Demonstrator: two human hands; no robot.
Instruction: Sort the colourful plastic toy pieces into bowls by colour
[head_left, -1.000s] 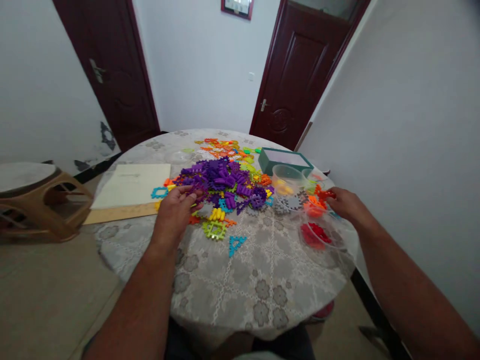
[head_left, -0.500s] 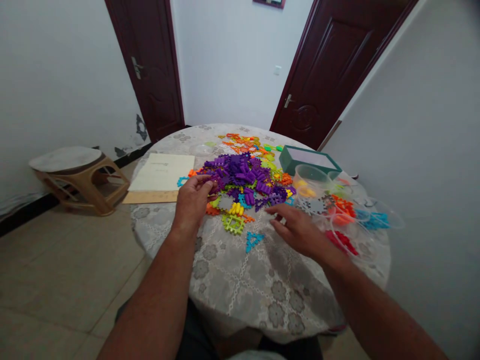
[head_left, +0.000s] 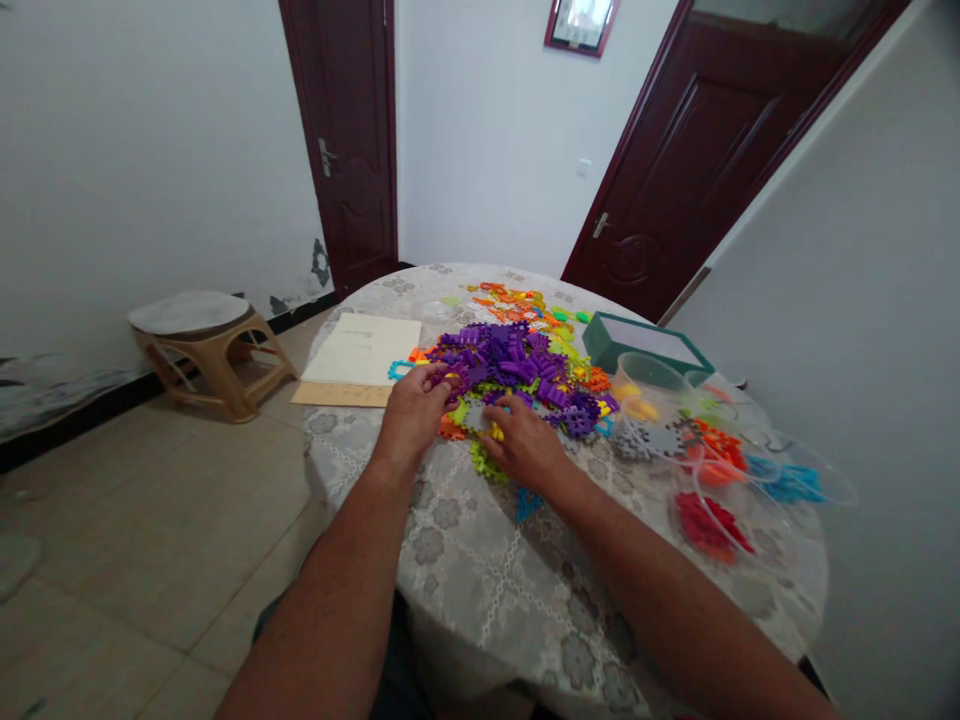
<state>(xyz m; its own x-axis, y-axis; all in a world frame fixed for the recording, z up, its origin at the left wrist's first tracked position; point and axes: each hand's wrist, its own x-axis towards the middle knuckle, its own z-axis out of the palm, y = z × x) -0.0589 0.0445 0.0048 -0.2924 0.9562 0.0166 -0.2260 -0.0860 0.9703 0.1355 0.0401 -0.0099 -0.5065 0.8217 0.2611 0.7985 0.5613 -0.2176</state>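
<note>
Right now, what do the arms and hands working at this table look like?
The left hand and right hand are a person's, without gloves. No sleeve, watch or cable shows on either forearm. Rings are too small to tell.

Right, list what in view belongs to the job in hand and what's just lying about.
Apparently part of the job:
purple toothed pieces, heaped by the left hand
yellow piece, at the right hand
clear tub with yellow pieces
red pieces

Apparently just lying about:
green box
cream sheet
stool
framed picture
</note>
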